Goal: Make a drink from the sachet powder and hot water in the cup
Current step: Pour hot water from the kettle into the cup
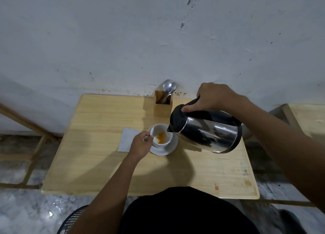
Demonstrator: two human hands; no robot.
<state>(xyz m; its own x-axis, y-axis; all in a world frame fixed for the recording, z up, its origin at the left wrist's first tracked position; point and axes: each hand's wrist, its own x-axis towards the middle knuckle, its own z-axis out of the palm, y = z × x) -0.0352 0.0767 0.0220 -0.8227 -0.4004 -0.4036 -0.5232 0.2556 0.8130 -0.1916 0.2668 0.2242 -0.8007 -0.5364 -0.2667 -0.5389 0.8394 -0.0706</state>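
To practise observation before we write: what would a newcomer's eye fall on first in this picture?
The shiny kettle, right of centre, which the right hand tilts so its spout hangs over the cup. Then the orange powder in that white cup on its saucer, mid-picture, where the left hand holds a spoon at the rim.

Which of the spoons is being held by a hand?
The spoon at the white cup, pinched by the left hand. The other spoons stand untouched in the wooden holder.
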